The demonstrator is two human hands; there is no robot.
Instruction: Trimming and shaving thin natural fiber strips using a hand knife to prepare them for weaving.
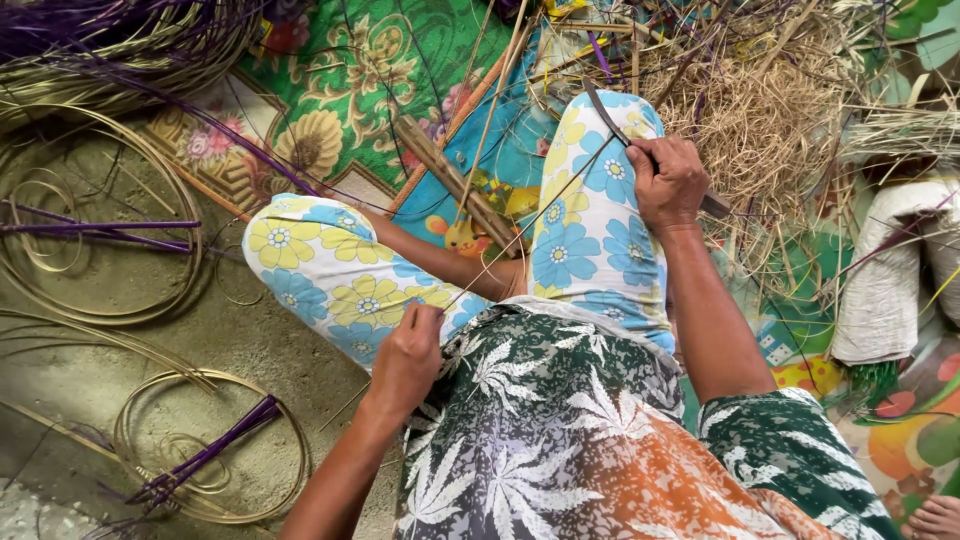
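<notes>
Right hand (668, 182) fisted on knife (604, 117) — wrist bent.

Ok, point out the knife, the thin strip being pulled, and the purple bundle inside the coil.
knife (606, 118), head view, curved blade.
thin strip (520, 235), head view, mid-length.
purple bundle (215, 450), head view, middle of strands.

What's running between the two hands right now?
In the head view, a thin pale strip stretches taut from the left hand up to the knife in the right hand, crossing the flowered knee.
</notes>
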